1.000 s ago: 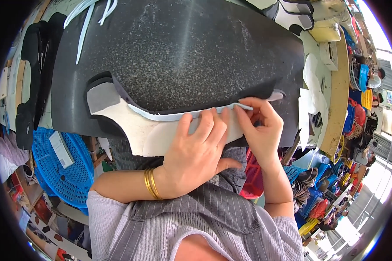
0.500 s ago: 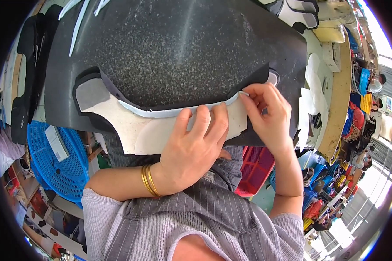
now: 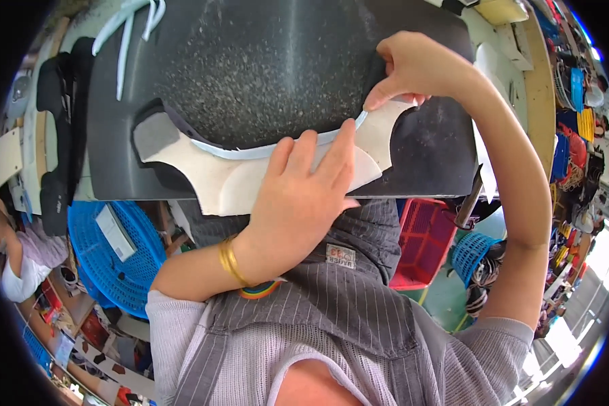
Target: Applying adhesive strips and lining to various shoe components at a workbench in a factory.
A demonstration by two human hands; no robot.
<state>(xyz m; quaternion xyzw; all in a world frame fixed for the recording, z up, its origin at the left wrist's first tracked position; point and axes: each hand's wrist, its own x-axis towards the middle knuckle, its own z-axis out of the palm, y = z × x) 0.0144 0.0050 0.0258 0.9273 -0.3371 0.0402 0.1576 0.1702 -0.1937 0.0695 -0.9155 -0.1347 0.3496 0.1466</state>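
Observation:
A curved cream cut-out piece (image 3: 233, 183) with a grey patch at its left end and a black layer beneath lies along the near edge of the dark board (image 3: 277, 81). A narrow pale-blue strip (image 3: 237, 154) follows its inner curve. My left hand (image 3: 294, 183) rests on the middle of the piece, fingers spread, their tips over the strip. At the far right end, my right hand (image 3: 419, 68) is bent over with the thumb at the strip's end and the fingers curled at the black edge. Its fingertips are partly hidden.
Loose pale-blue strips (image 3: 125, 40) lie on the board's far left. Black cut pieces (image 3: 57, 128) sit left of it. Below are a blue basket (image 3: 142, 271) with a white box inside and a red crate (image 3: 419, 243). Another person's arm (image 3: 7, 237) shows at far left.
My right hand has moved up and right from the strip, its forearm now swung wide. The piece has shifted up a little in view. My left hand still presses on it.

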